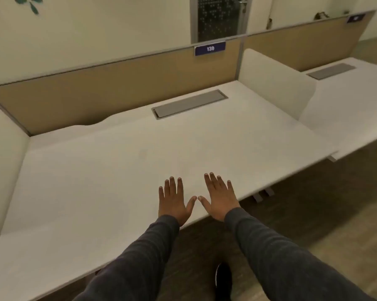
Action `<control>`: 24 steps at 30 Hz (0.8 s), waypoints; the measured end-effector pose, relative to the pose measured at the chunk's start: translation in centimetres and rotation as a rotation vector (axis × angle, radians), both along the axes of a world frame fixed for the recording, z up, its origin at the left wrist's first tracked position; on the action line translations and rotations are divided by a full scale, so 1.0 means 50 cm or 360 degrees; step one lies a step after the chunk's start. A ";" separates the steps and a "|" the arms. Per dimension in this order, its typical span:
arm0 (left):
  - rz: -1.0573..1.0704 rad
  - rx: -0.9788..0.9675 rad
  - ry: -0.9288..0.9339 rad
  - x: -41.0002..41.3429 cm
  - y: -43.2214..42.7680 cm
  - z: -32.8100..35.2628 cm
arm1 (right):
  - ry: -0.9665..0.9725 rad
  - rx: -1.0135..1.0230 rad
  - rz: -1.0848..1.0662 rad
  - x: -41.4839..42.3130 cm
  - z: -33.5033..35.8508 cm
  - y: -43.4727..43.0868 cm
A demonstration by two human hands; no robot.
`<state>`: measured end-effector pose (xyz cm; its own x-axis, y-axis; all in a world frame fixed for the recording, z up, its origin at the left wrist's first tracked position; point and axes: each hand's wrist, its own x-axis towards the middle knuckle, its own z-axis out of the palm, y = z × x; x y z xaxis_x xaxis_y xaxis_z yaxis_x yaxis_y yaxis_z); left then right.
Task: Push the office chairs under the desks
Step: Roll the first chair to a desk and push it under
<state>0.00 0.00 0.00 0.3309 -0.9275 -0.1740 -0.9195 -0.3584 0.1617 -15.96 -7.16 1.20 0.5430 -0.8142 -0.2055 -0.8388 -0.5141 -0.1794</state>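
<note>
At the far left we saw a white side divider standing on the end of the white bench, with a tan back panel running along the bench's far edge. Right of the middle, a grey cable flap lay set into the bench top near that panel, and a blue label hung on the panel's top rail above it.

Over the near edge of the bench our left grip was spread flat, palm down, fingers straight and holding nothing. Just beside it our right grip lay the same way, wide open and holding nothing, the two thumb tips almost meeting. We could not tell whether the palms touched the bench. Dark grey sleeves covered both arms, and a dark shoe stood on the floor between them.

Further right another white divider separated this bench from a second bench with its own grey flap.

We could not see where the office chairs were.
</note>
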 end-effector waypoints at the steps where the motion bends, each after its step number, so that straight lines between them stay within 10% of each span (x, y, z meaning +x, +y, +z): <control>1: -0.0046 0.0010 -0.0041 -0.007 0.020 -0.004 | 0.0008 -0.0008 -0.0028 -0.009 -0.002 0.029; 24: -0.0819 0.0034 0.0049 -0.422 0.496 -0.018 | -0.0214 -0.0011 -0.0722 -0.416 -0.022 0.647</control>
<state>-21.10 24.81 -0.92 -0.1730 -0.9650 -0.1970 -0.9725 0.1357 0.1893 -36.75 25.19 0.09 0.1535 -0.9765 -0.1515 -0.9485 -0.1026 -0.2998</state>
